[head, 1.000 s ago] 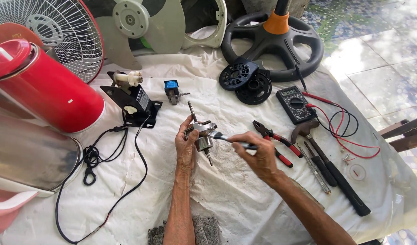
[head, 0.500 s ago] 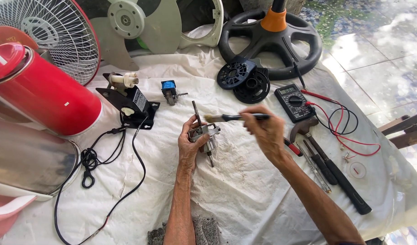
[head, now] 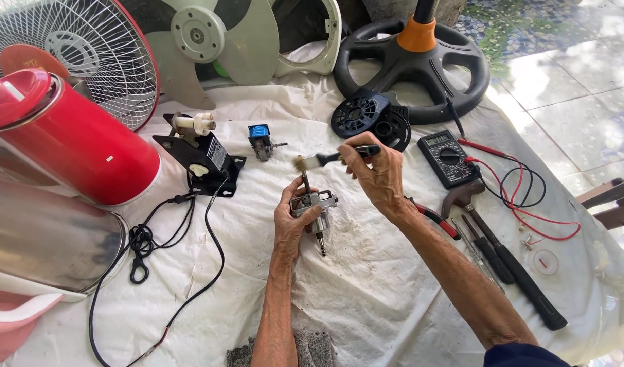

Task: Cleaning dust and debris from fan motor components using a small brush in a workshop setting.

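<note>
A small motor [head: 313,211] is clamped upright in the left hand [head: 293,219], shaft exposed for access; a brush [head: 331,159] is pinched in the right hand [head: 378,175], bristles above it.

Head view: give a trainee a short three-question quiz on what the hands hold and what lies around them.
1. True or false: the left hand holds a small metal motor part with a shaft.
2. What is in the grip of the right hand? A) hammer B) small brush C) pliers
3. Which device with red leads lies right of the right hand?

Key:
1. True
2. B
3. The black multimeter
</note>
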